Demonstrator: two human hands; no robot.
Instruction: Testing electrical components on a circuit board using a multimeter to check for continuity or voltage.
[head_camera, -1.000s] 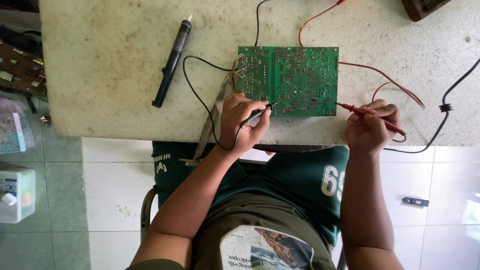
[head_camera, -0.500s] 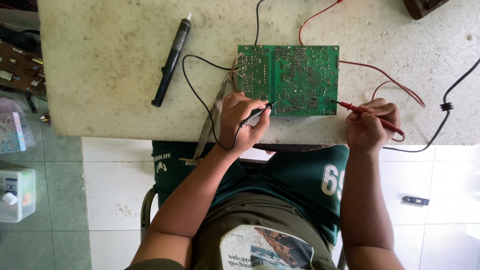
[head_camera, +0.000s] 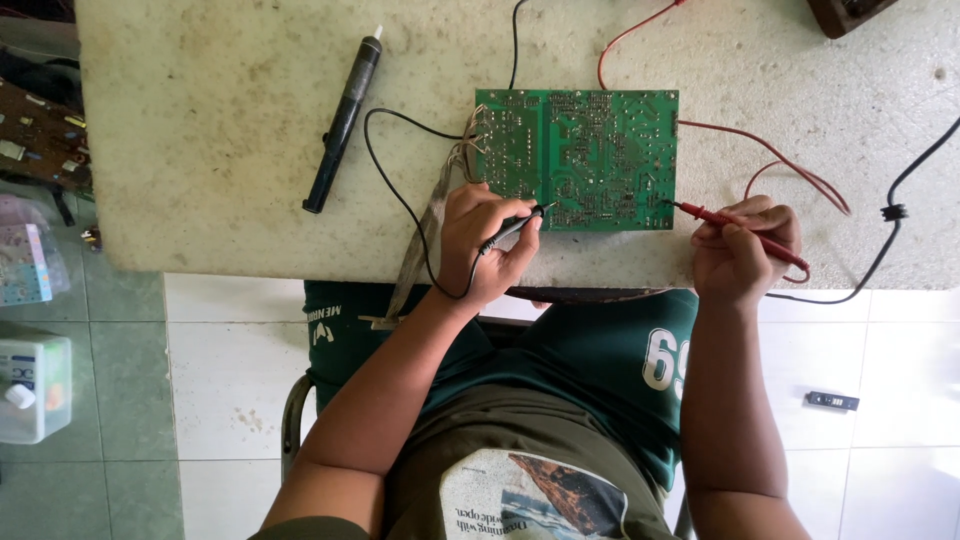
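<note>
Lap: the person sat on a chair, in a green shirt over a printed one; both forearms reached forward to the table (head_camera: 200, 150).
Left hand (head_camera: 485, 245): fingers closed around a black probe (head_camera: 512, 228), held like a pen, its tip on the near edge of the circuit board (head_camera: 578, 160).
Right hand (head_camera: 742, 250): fingers closed around a red probe (head_camera: 745, 226), its tip at the board's near right corner.
Key relation: the board lay just beyond both hands, flat, solder side up, its long axis running left to right; the left hand was nearer to it, and each probe pointed inward and away from the body.
Leads: a black wire (head_camera: 400, 190) looped left of the board; a red wire (head_camera: 790, 170) curved off to the right.
In the way: a flat grey ribbon cable (head_camera: 425, 235) hung from the board's left edge beside the left hand.
Farther off: a black pen-shaped tool (head_camera: 343, 122) lay well to the left; another black cable (head_camera: 900, 210) crossed the right end.
</note>
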